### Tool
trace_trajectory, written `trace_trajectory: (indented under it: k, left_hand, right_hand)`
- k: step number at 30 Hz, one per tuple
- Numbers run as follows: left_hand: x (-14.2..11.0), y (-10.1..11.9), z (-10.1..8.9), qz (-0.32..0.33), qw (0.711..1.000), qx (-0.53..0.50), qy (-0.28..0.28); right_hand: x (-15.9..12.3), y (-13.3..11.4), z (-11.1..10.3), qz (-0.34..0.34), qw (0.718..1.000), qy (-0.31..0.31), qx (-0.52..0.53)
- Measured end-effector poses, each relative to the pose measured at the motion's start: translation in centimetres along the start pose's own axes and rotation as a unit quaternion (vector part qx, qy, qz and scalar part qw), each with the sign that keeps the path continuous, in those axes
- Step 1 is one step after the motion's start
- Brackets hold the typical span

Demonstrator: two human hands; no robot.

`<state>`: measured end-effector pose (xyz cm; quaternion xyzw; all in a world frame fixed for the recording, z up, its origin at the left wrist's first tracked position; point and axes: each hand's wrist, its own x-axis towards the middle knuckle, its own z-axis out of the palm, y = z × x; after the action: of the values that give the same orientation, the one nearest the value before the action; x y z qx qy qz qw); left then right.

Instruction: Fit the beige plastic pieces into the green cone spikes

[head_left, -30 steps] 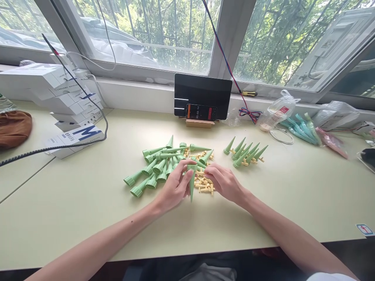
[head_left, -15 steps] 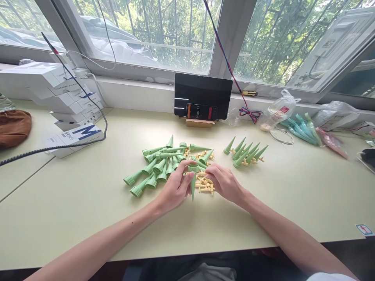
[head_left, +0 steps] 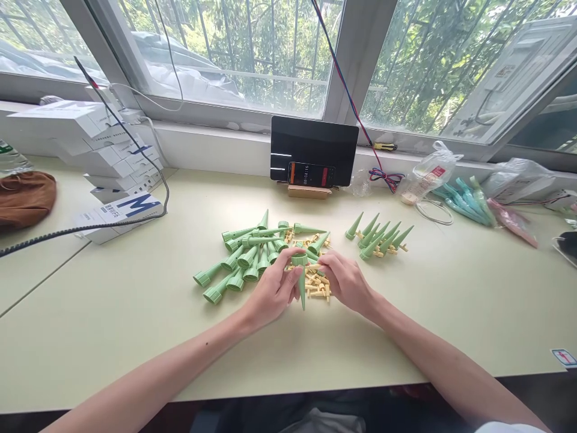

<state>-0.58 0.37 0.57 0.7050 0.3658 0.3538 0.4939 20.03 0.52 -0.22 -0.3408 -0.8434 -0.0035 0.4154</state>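
Note:
My left hand (head_left: 278,281) is closed on a green plastic watering spike (head_left: 302,287), its round open collar up and its point down. In my right hand (head_left: 345,278), thumb and fingers pinch a small yellow valve (head_left: 314,266), which reaches across to the spike just under the collar. Whether its tip sits inside the spike I cannot tell. Loose yellow valves (head_left: 319,288) lie on the table beneath and between my hands. A heap of green spikes (head_left: 247,257) spreads beyond my left hand.
Green spikes with yellow valves attached (head_left: 379,238) stand grouped at the right. At the back a phone (head_left: 311,175) showing a timer leans on a black tablet (head_left: 315,141). White boxes (head_left: 121,159) and a black cable (head_left: 155,165) are at left, plastic bags (head_left: 428,174) at right.
The yellow valve in my right hand now shows against the spike under its collar. My left hand and the spike have shifted slightly right; the whole view has also shifted a little.

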Motion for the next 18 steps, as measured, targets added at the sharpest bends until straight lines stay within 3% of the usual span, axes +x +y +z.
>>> trace_trajectory:
  k: [4,10,18]
  left_hand:
    - [-0.06,0.17,0.04,-0.009,0.999,-0.03,-0.014]
    - [0.14,0.18,0.15,0.007,0.997,-0.079,0.014]
    - [0.36,0.26,0.14,-0.007,0.993,-0.119,-0.004]
  right_hand:
    - [-0.09,0.22,0.07,0.019,1.0,0.006,0.003]
    - [-0.15,0.19,-0.13,0.027,0.999,0.001,0.031]
    - [-0.17,0.13,0.11,0.001,0.999,-0.001,0.05]
